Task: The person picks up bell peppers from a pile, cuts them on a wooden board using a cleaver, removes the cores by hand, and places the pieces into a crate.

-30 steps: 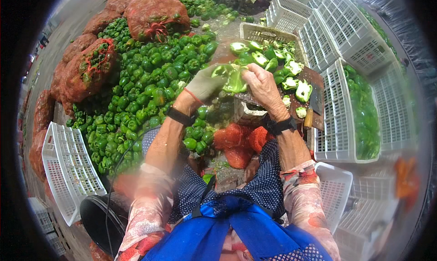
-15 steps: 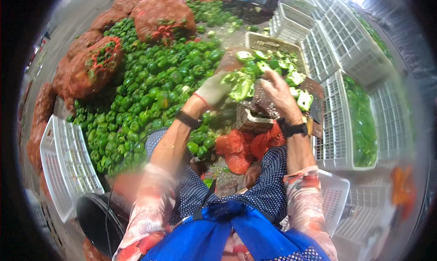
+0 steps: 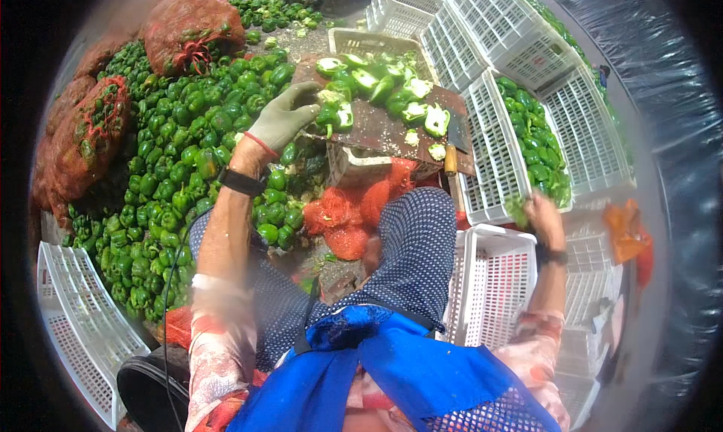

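The left hand (image 3: 282, 120) of the wearer, as I observe it on my remote feed, bears a pale grey-green glove with a red edge (image 3: 261, 145) at the cuff; a broad black band encircles the left wrist (image 3: 242, 183), and a dark band (image 3: 553, 257) the right. I note left and right sleeves (image 3: 222, 349) patterned in white, pink and red. Over the torso I distinguish a bright blue garment (image 3: 440, 379) in two panels, with a narrow black strap (image 3: 303, 340), above navy, white-dotted legwear (image 3: 418, 229).
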### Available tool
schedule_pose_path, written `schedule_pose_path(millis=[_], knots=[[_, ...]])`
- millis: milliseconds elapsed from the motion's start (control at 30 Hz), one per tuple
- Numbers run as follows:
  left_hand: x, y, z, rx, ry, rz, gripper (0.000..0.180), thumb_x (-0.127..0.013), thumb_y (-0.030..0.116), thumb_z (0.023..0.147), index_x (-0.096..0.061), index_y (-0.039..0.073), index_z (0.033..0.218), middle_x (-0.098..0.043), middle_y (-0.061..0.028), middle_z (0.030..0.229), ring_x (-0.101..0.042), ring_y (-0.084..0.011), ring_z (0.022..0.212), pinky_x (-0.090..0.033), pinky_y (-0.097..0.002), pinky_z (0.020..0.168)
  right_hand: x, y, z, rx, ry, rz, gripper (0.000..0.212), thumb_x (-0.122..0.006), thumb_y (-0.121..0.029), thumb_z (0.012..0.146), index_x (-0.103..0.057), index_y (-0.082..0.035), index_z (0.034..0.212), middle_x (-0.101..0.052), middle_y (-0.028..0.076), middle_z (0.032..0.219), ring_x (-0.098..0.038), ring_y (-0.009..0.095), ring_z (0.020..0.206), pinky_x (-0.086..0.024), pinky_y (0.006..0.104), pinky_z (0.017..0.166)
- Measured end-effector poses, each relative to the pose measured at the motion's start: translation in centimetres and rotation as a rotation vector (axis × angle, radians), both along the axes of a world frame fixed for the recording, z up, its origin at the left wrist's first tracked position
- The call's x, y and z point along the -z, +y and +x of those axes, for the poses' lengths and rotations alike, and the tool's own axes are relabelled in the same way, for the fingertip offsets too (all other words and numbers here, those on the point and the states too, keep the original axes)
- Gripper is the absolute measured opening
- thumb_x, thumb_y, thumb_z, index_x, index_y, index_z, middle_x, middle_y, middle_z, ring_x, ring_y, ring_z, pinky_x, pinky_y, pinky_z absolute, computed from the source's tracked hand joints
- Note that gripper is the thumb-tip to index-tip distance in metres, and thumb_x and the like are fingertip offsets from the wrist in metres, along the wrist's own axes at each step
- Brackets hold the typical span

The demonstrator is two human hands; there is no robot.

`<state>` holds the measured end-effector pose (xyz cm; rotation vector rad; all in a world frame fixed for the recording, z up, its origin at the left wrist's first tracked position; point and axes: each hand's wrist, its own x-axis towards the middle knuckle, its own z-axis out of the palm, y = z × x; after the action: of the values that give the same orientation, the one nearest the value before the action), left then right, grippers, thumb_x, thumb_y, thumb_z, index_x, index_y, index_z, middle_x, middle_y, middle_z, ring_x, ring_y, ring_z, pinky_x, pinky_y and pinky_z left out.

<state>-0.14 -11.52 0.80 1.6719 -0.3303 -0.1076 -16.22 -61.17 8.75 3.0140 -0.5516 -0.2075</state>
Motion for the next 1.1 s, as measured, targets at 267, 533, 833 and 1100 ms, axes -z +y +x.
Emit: schedule_pose_path(millis=[267, 533, 833, 1100], knots=[[0.1, -2.7, -0.6, 0.059, -0.008, 0.149, 0.038, -0.058, 0.013, 0.092, -0.053, 0.001, 0.128, -0.062, -0.0067, 0.113, -0.058, -0.0099, 0.096, -0.049, -0.0246, 0.081, 8.3, -0.7, 5.1, -0.218, -0.306, 0.538, 0.04, -0.059, -0.026, 0.087, -0.059, 0.0, 0.117, -0.065, 0.02, 0.113, -0.064, 0.03, 0.103, -0.048, 0.0363, 0.088], [0.4, -3.5, 0.9, 0.008, 0.082, 0.159, 0.035, -0.058, 0.011, 0.092, -0.056, 0.002, 0.126, -0.064, -0.0051, 0.111, -0.06, -0.0095, 0.091, -0.051, -0.0246, 0.077, 15.7, 2.4, 25.4, -0.163, -0.385, 0.295, 0.045, -0.059, -0.027, 0.08, -0.058, 0.002, 0.114, -0.067, 0.02, 0.1, -0.064, 0.034, 0.095, -0.049, 0.0378, 0.082], [1.6, -5.5, 1.9, 0.032, 0.096, 0.192, 0.032, -0.057, 0.014, 0.093, -0.057, 0.005, 0.124, -0.065, -0.0047, 0.105, -0.058, -0.0059, 0.073, -0.05, -0.0233, 0.064, 15.4, 3.0, 26.5, -0.038, -0.298, 0.766, 0.049, -0.065, -0.014, 0.077, -0.055, 0.005, 0.122, -0.065, 0.017, 0.108, -0.063, 0.023, 0.096, -0.049, 0.0312, 0.082], [1.3, -7.6, 1.4, 0.288, 0.467, -0.393, 0.056, -0.056, 0.036, 0.095, -0.039, 0.006, 0.139, -0.056, -0.0163, 0.123, -0.063, -0.0262, 0.1, -0.056, -0.0373, 0.08, 4.2, 15.0, 20.2, -0.291, -0.259, 1.329, 0.048, -0.06, -0.004, 0.08, -0.049, 0.0, 0.126, -0.06, 0.004, 0.099, -0.05, 0.005, 0.065, -0.041, 0.0196, 0.055]])
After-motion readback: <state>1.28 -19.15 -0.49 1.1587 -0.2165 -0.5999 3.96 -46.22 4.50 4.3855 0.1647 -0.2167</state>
